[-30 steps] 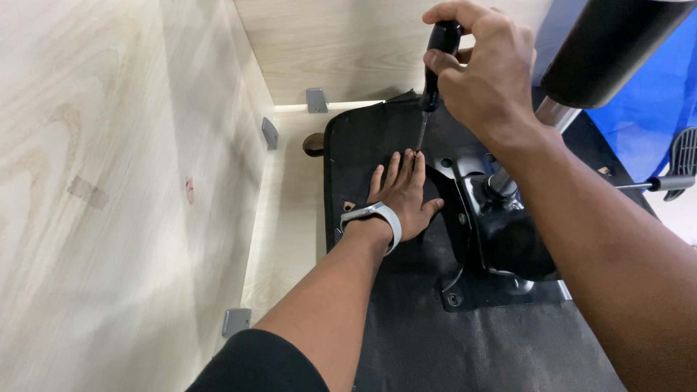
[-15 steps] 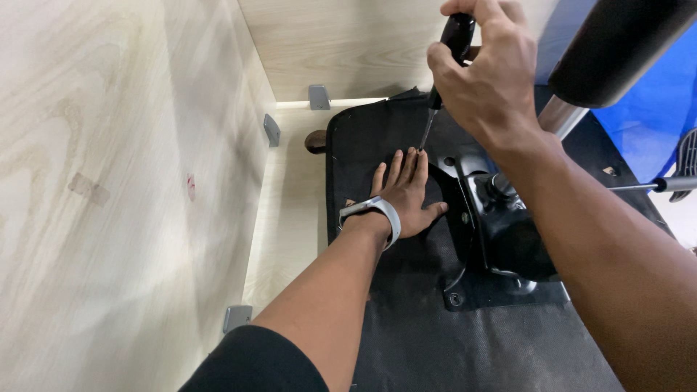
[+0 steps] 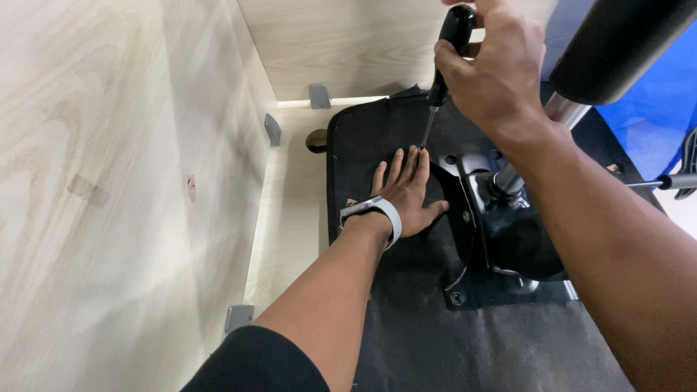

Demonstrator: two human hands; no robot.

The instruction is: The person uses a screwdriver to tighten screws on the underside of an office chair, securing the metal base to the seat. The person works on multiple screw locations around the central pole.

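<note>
The right hand [image 3: 494, 69] was wrapped around a black-handled screwdriver [image 3: 441, 72], its tip just at the fingertips [image 3: 406, 156] of the left hand [image 3: 403, 199], which lay flat and empty on the upturned seat base [image 3: 377, 131]. A slip would likely jab those fingers. No containers were seen.

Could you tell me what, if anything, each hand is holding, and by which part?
The right hand grips a screwdriver by its black handle, tip down. The left hand holds nothing; it lies flat on the black seat underside.
</note>
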